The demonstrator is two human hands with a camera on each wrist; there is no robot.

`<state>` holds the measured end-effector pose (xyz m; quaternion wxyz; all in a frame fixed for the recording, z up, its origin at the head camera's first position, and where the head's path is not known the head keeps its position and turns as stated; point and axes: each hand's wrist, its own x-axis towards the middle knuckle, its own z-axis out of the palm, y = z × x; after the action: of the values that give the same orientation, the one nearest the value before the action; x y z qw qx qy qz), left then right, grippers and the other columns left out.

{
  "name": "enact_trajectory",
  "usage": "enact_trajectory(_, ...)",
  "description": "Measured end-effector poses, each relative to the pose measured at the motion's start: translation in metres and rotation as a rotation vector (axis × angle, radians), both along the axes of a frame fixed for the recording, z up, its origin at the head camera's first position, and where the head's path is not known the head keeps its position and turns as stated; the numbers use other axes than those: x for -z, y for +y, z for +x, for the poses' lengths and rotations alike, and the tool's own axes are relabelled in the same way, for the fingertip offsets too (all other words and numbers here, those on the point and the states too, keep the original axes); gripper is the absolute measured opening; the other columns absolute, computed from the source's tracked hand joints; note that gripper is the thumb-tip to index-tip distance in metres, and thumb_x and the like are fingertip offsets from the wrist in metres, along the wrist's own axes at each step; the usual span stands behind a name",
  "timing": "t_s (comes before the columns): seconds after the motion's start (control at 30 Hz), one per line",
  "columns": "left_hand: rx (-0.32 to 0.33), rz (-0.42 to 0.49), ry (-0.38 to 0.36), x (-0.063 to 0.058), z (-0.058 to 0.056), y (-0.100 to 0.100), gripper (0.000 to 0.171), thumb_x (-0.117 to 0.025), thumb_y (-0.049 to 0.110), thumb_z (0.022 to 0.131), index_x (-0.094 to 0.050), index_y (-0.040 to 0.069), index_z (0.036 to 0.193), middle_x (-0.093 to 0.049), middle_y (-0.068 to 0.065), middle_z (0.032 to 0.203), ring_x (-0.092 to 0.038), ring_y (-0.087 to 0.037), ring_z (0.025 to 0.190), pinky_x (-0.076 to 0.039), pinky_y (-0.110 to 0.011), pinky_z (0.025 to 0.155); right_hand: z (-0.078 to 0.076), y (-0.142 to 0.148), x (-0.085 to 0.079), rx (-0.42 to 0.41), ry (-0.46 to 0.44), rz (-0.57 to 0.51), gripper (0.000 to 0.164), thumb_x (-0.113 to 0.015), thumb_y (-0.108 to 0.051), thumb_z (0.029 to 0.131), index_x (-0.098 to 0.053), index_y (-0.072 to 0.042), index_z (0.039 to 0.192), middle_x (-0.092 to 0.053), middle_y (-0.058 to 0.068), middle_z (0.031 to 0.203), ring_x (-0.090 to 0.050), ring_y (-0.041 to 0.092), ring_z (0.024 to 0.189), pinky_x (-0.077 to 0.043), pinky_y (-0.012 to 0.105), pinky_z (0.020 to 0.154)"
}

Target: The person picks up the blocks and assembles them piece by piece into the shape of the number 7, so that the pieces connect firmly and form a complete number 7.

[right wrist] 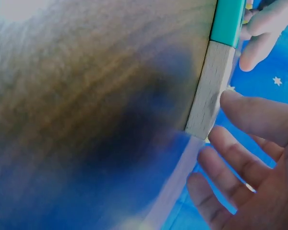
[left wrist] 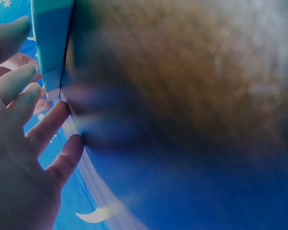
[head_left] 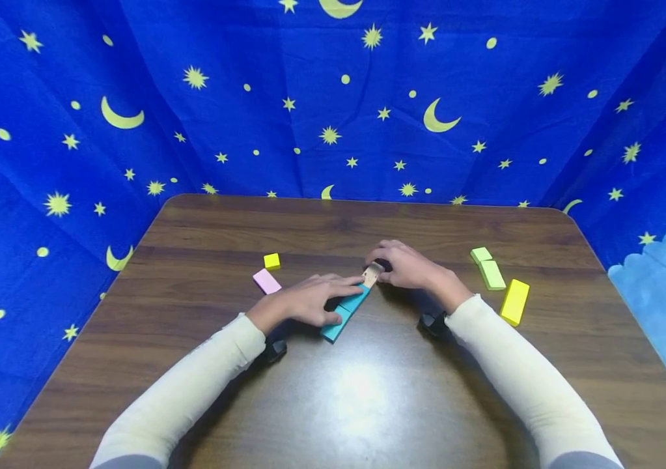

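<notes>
Two teal blocks (head_left: 356,299) lie end to end in a slanting row on the table. At their far end sits a bare wooden block (right wrist: 209,91) with dark marks on top. My left hand (head_left: 315,299) rests along the row's left side, thumb by the near teal block and extended index finger where teal meets wood. From the right, my right hand (head_left: 405,264) holds the wooden block, thumb against its side and bent fingers about its far end. The right fingers partly cover that end in the head view.
To the left lie a pink block (head_left: 267,281) and a small yellow block (head_left: 272,261). On the right are two light green blocks (head_left: 491,275) and a larger yellow block (head_left: 515,302). A blue star-patterned cloth (head_left: 309,98) hangs behind the brown table (head_left: 239,221).
</notes>
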<state>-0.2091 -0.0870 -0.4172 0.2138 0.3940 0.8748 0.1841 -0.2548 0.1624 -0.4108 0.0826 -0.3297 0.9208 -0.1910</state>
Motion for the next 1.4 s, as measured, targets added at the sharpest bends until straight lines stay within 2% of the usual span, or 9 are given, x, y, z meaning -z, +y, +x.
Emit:
enact_trajectory(0.1, 0.007, -0.014, -0.001, 0.000, -0.002, 0.001, 0.067, -0.063, 0.030, 0.095, -0.034, 0.027, 0.155, -0.020, 0.010, 0.167, -0.026, -0.027, 0.152, -0.022, -0.059, 0.121, -0.001, 0.000, 0.001, -0.008, -0.027, -0.002, 0.026, -0.070, -0.006, 0.088, -0.071, -0.011, 0.114, -0.066, 0.012, 0.119, -0.062, 0.031, 0.112, -0.051, 0.050, 0.097)
enact_trajectory(0.2, 0.014, -0.027, -0.004, -0.001, -0.003, 0.002, 0.067, -0.064, 0.030, 0.095, -0.034, 0.027, 0.155, -0.020, 0.010, 0.167, -0.026, -0.028, 0.152, -0.022, -0.059, 0.121, -0.001, -0.001, 0.002, -0.028, -0.017, -0.022, 0.022, -0.070, -0.004, 0.087, -0.073, -0.010, 0.108, -0.064, 0.008, 0.107, -0.062, 0.021, 0.093, -0.055, 0.040, 0.085)
enact_trajectory(0.3, 0.020, -0.038, -0.005, -0.002, -0.003, 0.003, 0.069, -0.065, 0.030, 0.094, -0.034, 0.027, 0.155, -0.019, 0.011, 0.167, -0.026, -0.028, 0.152, -0.021, -0.060, 0.121, -0.002, -0.003, 0.004, -0.045, 0.015, -0.045, 0.022, -0.071, -0.003, 0.085, -0.074, -0.009, 0.105, -0.064, 0.007, 0.104, -0.062, 0.019, 0.090, -0.055, 0.037, 0.082)
enact_trajectory(0.73, 0.024, -0.067, 0.010, 0.000, -0.001, 0.000, 0.071, -0.067, 0.032, 0.092, -0.033, 0.029, 0.155, -0.018, 0.014, 0.167, -0.024, -0.030, 0.152, -0.020, -0.060, 0.121, 0.002, -0.006, 0.006, -0.072, 0.045, -0.078, 0.020, -0.072, -0.003, 0.083, -0.073, -0.008, 0.103, -0.065, 0.009, 0.104, -0.063, 0.021, 0.090, -0.055, 0.038, 0.081)
enact_trajectory(0.87, 0.020, -0.074, -0.003, -0.002, -0.001, 0.002, 0.070, -0.066, 0.033, 0.093, -0.034, 0.031, 0.154, -0.018, 0.016, 0.167, -0.023, -0.030, 0.153, -0.020, -0.059, 0.121, 0.008, -0.001, 0.004, -0.086, 0.030, -0.024, 0.032, -0.072, -0.006, 0.085, -0.070, -0.009, 0.117, -0.062, 0.015, 0.122, -0.063, 0.031, 0.109, -0.053, 0.049, 0.095)
enact_trajectory(0.97, 0.019, -0.071, -0.010, -0.002, -0.001, 0.003, 0.069, -0.065, 0.034, 0.093, -0.034, 0.031, 0.154, -0.018, 0.016, 0.167, -0.022, -0.029, 0.153, -0.019, -0.058, 0.122, 0.016, 0.011, 0.001, -0.102, 0.042, 0.025, 0.047, -0.074, -0.008, 0.085, -0.063, -0.010, 0.131, -0.056, 0.021, 0.137, -0.055, 0.039, 0.125, -0.045, 0.056, 0.105)
enact_trajectory(1.07, 0.020, -0.068, -0.005, -0.002, -0.001, 0.003, 0.068, -0.066, 0.033, 0.093, -0.035, 0.031, 0.154, -0.018, 0.016, 0.167, -0.022, -0.027, 0.153, -0.019, -0.058, 0.122, 0.024, 0.031, -0.005, -0.097, 0.074, 0.044, 0.055, -0.076, -0.008, 0.084, -0.060, -0.010, 0.136, -0.053, 0.022, 0.142, -0.052, 0.042, 0.129, -0.043, 0.058, 0.107)
enact_trajectory(1.23, 0.016, -0.049, 0.009, 0.000, -0.001, 0.001, 0.069, -0.067, 0.031, 0.091, -0.038, 0.029, 0.153, -0.021, 0.015, 0.166, -0.024, -0.028, 0.152, -0.019, -0.058, 0.122, 0.036, 0.073, -0.018, -0.035, 0.107, 0.066, 0.052, -0.076, -0.007, 0.083, -0.062, -0.008, 0.133, -0.056, 0.022, 0.137, -0.054, 0.043, 0.125, -0.044, 0.060, 0.104)
enact_trajectory(1.4, 0.017, -0.043, 0.012, 0.002, -0.001, 0.002, 0.069, -0.067, 0.031, 0.091, -0.038, 0.029, 0.153, -0.021, 0.016, 0.166, -0.024, -0.028, 0.152, -0.019, -0.058, 0.122, 0.052, 0.119, -0.031, 0.077, 0.079, 0.075, 0.045, -0.072, -0.008, 0.087, -0.063, -0.007, 0.131, -0.058, 0.021, 0.134, -0.054, 0.043, 0.124, -0.043, 0.062, 0.101)
